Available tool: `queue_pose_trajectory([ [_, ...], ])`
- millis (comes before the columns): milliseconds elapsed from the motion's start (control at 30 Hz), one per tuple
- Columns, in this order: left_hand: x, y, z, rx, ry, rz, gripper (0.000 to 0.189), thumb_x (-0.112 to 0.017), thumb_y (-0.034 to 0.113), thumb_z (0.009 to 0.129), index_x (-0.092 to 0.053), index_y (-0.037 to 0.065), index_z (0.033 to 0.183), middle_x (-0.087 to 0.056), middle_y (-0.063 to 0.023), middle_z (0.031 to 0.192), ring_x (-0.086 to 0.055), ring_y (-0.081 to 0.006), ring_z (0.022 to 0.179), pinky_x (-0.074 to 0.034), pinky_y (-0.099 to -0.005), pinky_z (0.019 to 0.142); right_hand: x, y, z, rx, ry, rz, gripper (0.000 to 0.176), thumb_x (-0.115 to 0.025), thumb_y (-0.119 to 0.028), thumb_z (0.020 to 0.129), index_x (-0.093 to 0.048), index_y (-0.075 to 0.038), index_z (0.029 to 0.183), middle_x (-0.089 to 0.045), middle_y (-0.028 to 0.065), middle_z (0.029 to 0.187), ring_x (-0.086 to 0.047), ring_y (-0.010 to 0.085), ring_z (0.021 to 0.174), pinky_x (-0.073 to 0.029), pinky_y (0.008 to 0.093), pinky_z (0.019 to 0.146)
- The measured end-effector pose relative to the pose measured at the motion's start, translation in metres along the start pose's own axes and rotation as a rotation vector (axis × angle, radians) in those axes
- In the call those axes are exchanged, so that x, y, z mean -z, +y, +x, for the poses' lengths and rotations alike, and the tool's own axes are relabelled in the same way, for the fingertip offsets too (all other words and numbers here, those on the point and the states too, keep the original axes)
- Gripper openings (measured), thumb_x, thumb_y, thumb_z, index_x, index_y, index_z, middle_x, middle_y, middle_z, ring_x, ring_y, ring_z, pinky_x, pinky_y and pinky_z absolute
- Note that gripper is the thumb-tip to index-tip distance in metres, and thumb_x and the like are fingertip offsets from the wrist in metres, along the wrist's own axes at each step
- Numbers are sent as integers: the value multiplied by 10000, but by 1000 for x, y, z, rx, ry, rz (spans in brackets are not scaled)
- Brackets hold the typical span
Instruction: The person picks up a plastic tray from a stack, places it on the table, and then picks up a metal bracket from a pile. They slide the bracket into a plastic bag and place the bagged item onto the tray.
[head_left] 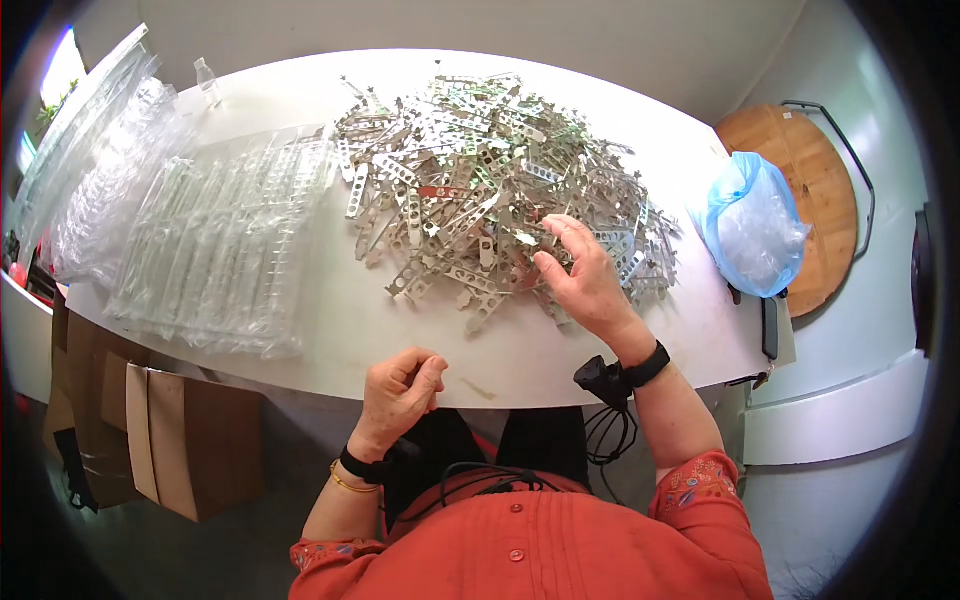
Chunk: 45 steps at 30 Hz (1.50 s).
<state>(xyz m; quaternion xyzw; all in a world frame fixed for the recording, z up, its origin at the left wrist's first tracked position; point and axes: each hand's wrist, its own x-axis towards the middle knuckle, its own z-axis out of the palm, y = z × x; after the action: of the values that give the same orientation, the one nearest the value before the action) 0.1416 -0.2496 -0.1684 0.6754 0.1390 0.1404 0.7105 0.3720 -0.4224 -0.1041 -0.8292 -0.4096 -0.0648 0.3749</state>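
Note:
A large pile of flat metal pieces with round holes (pixel 490 180) lies on the white table (pixel 350 330). Over the near right part of the pile is my right hand (pixel 585 275), thumb and fingers apart, with nothing seen between them. My left hand (pixel 402 395) is at the table's front edge, away from the pile, with its fingers curled in and the thumb against them. Whatever it may hold is hidden. One red piece (pixel 443 192) shows among the silver ones.
Clear plastic trays (pixel 215 240) lie on the left, beside more stacked plastic (pixel 110 170). A small clear bottle (pixel 207 82) is at the back left. On the right are a blue bag (pixel 755 225) and a round wooden board (pixel 830 200). Cardboard boxes (pixel 200 435) stand below left.

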Motion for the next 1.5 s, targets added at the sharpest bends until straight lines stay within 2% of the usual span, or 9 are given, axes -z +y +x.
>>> queue_pose_trajectory([
  [167,-1,1,1,-4,0,16,159,-600,117,979,-664,-11,910,-612,-10,639,-548,-45,490,-416,-193,432,4,-5,7,-79,41,22,457,-627,-126,890,-526,1,1318,-535,221,1326,-565,364,1186,-460,402,990],
  [333,-1,1,1,-19,-2,39,160,-603,119,978,-663,-13,910,-613,-11,640,-548,-44,491,-414,-190,431,-5,-8,19,30,22,59,500,-618,-139,898,-498,-107,1383,-521,209,1347,-579,370,1153,-472,401,980],
  [467,0,0,2,-16,2,25,155,-606,112,976,-662,-15,908,-613,-12,639,-546,-45,488,-412,-190,427,-21,7,27,71,34,-74,463,-617,-125,897,-527,-98,1350,-554,188,1310,-592,367,1128,-489,402,948],
  [567,0,-1,2,-22,-13,24,168,-595,123,985,-656,-15,911,-613,-15,651,-535,-46,489,-412,-193,430,-24,14,30,125,17,-64,346,-612,-110,896,-596,-80,1241,-597,198,1227,-608,371,1094,-499,402,928],
  [633,1,-1,2,-27,-22,33,184,-583,137,995,-651,-13,915,-613,-17,663,-525,-48,492,-414,-196,435,-24,12,31,51,32,-33,189,-612,-98,893,-634,-46,1074,-629,191,1087,-627,365,991,-511,409,858],
  [733,1,1,2,-26,-28,25,189,-580,141,997,-651,-14,915,-612,-17,663,-522,-48,490,-413,-197,435,-16,0,31,-82,5,-48,111,-619,-94,887,-619,-27,976,-615,178,974,-627,341,865,-507,414,774],
  [867,1,1,1,-14,-28,29,194,-581,149,998,-651,-13,916,-616,-20,664,-526,-50,492,-412,-201,435,-6,-7,28,-54,68,-30,83,-619,-80,885,-606,-25,944,-596,155,906,-614,305,793,-497,402,722],
  [1133,-1,0,1,7,-3,20,161,-609,127,976,-662,-12,912,-615,-13,643,-555,-51,493,-418,-197,434,25,-15,0,-149,114,157,70,-630,-68,897,-617,-16,942,-602,101,878,-608,173,735,-499,296,645],
  [1500,-7,4,2,51,59,90,192,-593,162,989,-664,-1,915,-618,-16,653,-542,-53,483,-420,-195,434,45,-6,-65,-335,15,487,59,-611,-58,936,-608,-12,973,-606,2,879,-577,62,774,-473,226,695],
])
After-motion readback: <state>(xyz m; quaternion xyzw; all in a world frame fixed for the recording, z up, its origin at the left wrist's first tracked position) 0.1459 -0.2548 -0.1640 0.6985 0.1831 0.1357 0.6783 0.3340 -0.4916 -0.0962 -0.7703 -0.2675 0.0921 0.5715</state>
